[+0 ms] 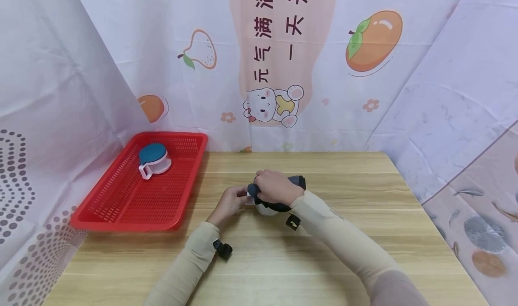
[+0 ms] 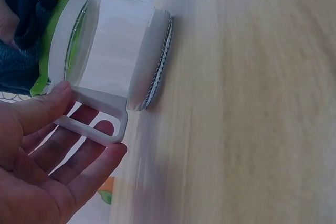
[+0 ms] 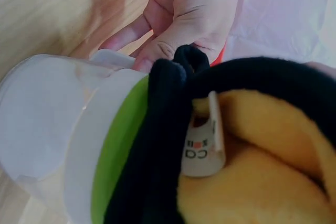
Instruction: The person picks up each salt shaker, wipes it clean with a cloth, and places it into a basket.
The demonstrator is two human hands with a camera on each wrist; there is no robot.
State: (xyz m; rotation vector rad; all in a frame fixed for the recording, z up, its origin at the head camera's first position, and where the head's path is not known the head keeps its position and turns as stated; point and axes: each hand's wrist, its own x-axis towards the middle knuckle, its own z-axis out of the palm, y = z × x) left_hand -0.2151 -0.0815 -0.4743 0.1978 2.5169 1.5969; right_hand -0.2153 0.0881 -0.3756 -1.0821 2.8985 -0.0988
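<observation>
A clear jar (image 2: pixel 118 40) with a white collar, a green lid (image 2: pixel 44 59) and a white side handle (image 2: pixel 122 124) stands on the wooden table. My left hand (image 1: pixel 230 202) pinches this handle between thumb and fingers, as the left wrist view shows. Over the lid lies a dark navy cloth (image 3: pixel 144 182) with a yellow inner side and a white printed tag (image 3: pixel 203 153). My right hand (image 1: pixel 277 187) grips the cloth from above, against the jar's top. In the head view the hand and cloth cover most of the jar; the right fingertips are largely hidden.
A red plastic basket (image 1: pixel 133 227) stands at the table's left, holding another handled jar with a blue lid (image 1: pixel 153 153). The wooden table (image 1: pixel 259 270) extends around my hands. Behind it hangs a printed white curtain (image 1: pixel 182 99), with more sheeting at both sides.
</observation>
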